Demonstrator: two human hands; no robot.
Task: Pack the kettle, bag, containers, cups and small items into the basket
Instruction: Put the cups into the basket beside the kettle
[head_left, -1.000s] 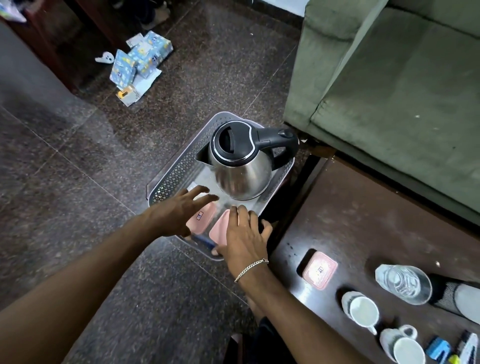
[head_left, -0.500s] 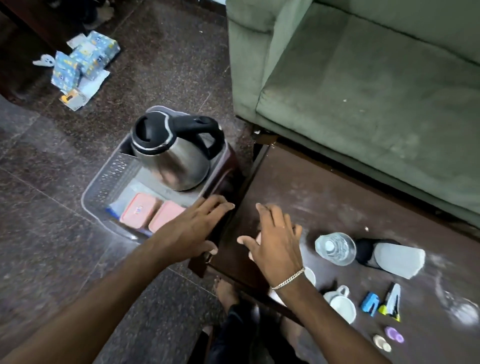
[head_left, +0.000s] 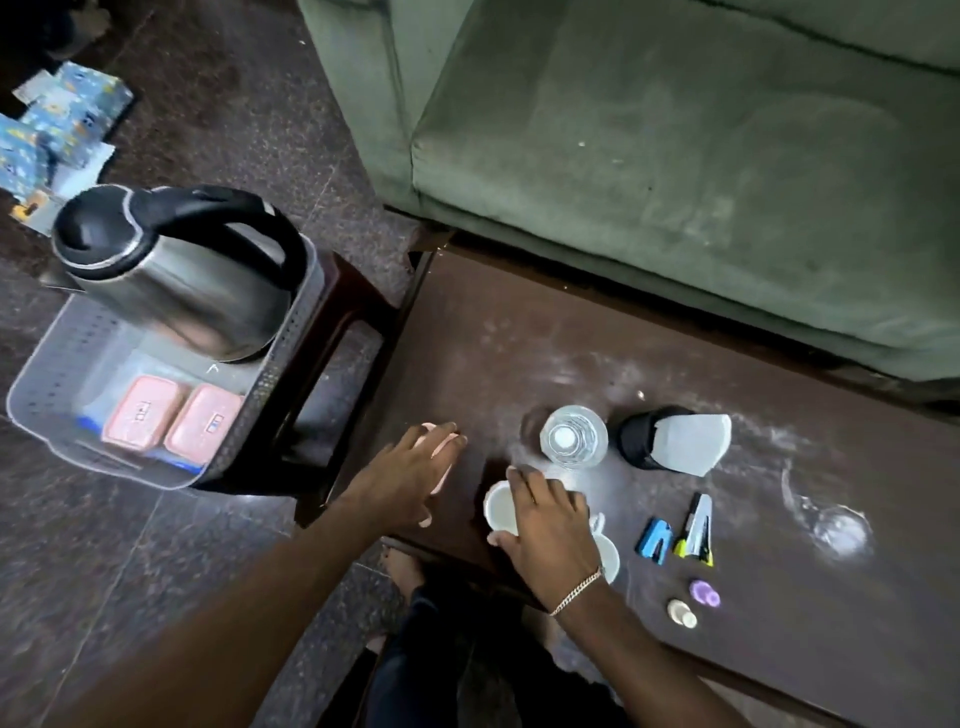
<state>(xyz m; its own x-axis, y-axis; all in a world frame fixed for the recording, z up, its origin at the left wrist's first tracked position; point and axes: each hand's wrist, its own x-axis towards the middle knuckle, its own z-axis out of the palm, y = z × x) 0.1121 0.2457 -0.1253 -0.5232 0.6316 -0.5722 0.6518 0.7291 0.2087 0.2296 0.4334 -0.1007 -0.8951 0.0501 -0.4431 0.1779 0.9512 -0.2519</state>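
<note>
The steel kettle (head_left: 182, 291) stands in the clear plastic basket (head_left: 31, 415) with two pink lidded containers (head_left: 143, 413) beside it. On the dark table (head_left: 519, 338), my left hand (head_left: 400, 478) lies flat with spread fingers over a third pink container (head_left: 444, 467). My right hand (head_left: 550, 525) grips a white cup (head_left: 500, 512) from above; a second white cup (head_left: 609, 558) sits partly under it. Beyond them stand a clear bottle (head_left: 574, 436) and a black-and-grey bag (head_left: 675, 441). A blue stapler (head_left: 655, 540), a marker (head_left: 693, 512) and two small caps (head_left: 704, 592) lie to the right.
The basket rests on a dark stool (head_left: 337, 312) left of the table. A green sofa (head_left: 675, 156) runs along the table's far side. Blue packets (head_left: 62, 114) lie on the floor at far left. White dust marks the tabletop.
Both hands left the basket and swung right onto the table. The left hand now covers the pink container and the right hand has come down on the white cup.
</note>
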